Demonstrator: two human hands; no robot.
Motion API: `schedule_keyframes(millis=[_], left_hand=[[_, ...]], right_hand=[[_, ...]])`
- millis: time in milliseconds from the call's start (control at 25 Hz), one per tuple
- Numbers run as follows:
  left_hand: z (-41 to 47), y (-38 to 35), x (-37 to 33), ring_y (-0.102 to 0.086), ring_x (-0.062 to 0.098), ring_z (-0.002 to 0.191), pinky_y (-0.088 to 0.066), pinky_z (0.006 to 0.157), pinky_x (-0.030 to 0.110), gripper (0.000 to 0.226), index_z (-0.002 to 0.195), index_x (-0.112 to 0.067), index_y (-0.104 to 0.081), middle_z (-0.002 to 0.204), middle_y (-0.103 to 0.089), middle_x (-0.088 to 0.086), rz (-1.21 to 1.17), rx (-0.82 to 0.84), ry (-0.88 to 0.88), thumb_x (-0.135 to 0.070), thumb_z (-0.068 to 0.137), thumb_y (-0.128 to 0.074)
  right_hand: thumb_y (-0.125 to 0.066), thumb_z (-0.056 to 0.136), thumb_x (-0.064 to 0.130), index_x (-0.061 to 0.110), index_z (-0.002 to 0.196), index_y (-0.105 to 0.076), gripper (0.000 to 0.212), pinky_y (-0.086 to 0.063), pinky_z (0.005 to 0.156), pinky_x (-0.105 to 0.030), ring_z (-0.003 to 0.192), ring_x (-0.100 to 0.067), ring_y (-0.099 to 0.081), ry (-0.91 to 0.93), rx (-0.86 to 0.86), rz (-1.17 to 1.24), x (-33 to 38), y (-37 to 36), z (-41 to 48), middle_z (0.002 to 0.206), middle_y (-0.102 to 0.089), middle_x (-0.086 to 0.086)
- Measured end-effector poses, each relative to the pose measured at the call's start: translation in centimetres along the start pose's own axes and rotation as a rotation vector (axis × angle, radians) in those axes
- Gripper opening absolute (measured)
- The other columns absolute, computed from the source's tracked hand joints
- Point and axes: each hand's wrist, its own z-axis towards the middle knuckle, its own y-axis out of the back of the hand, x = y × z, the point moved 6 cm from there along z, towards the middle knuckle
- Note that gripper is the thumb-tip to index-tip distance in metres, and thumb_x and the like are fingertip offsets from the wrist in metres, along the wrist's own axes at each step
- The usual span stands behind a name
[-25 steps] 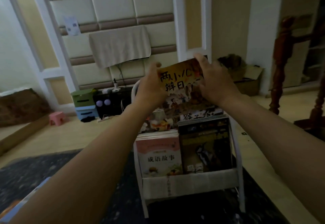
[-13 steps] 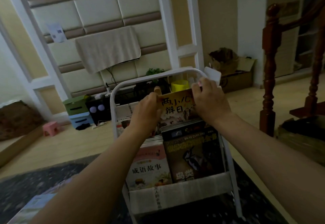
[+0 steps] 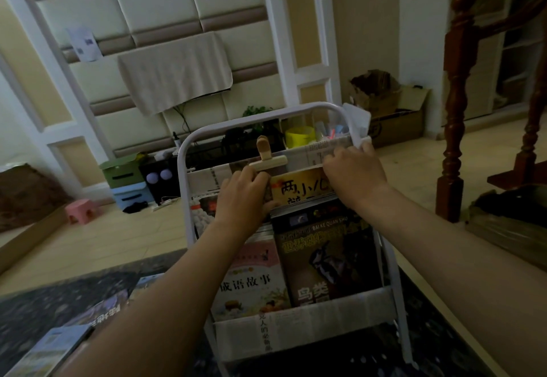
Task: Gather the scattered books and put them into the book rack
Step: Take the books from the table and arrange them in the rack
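A white metal book rack (image 3: 185, 163) with cloth pockets stands on a dark rug right in front of me. An orange book (image 3: 299, 185) sits low in the rack's middle tier, only its top showing. My left hand (image 3: 241, 196) grips its left edge and my right hand (image 3: 353, 176) grips its right top corner. In the front pocket stand a pink book (image 3: 251, 280) and a dark bird book (image 3: 328, 255). On the rug at lower left lie loose books (image 3: 97, 314), partly hidden by my left arm.
A wooden clip (image 3: 265, 154) is clamped on the rack's upper cloth band. A yellow cup (image 3: 299, 136) sits behind it. A wooden stair post (image 3: 455, 104) rises to the right, with cardboard boxes (image 3: 390, 110) against the wall. A pink stool (image 3: 81, 212) and small storage boxes (image 3: 127, 181) stand on the left floor.
Both hands have lowered the orange book from above the rack down into its middle tier. My view has dropped and come closer to the rack.
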Motion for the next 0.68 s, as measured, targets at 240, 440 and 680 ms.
schedule_keyframes(millis=[240, 440, 680], left_hand=[[-0.44, 0.14, -0.83, -0.055, 0.027, 0.094, -0.047, 0.076, 0.039, 0.049, 0.119, -0.017, -0.055, 0.117, -0.054, 0.012, 0.146, -0.025, -0.090, -0.042, 0.081, -0.072], [-0.39, 0.07, -0.76, -0.055, 0.025, 0.091, -0.047, 0.074, 0.037, 0.046, 0.116, -0.017, -0.056, 0.117, -0.055, 0.011, 0.136, -0.038, -0.079, -0.037, 0.079, -0.074], [-0.12, -0.16, -0.03, -0.051, 0.023, 0.098, -0.045, 0.082, 0.037, 0.042, 0.112, -0.021, -0.057, 0.112, -0.052, 0.004, -0.040, 0.032, 0.039, -0.045, 0.081, -0.072]], right_hand=[[-0.056, 0.092, 0.004, 0.016, 0.108, -0.062, 0.021, -0.027, 0.109, -0.056, 0.103, -0.031, -0.064, 0.020, 0.040, 0.015, 0.53, 0.63, -0.39, 0.109, -0.065, -0.009], [-0.058, 0.091, 0.006, 0.021, 0.099, -0.064, 0.018, -0.028, 0.109, -0.052, 0.098, -0.027, -0.066, 0.058, 0.067, 0.035, 0.83, 0.78, -0.54, 0.102, -0.068, -0.004], [-0.057, 0.093, 0.011, 0.022, 0.097, -0.063, 0.012, -0.033, 0.103, -0.047, 0.100, -0.026, -0.063, 0.040, 0.049, 0.078, 0.53, 0.83, -0.81, 0.102, -0.068, -0.003]])
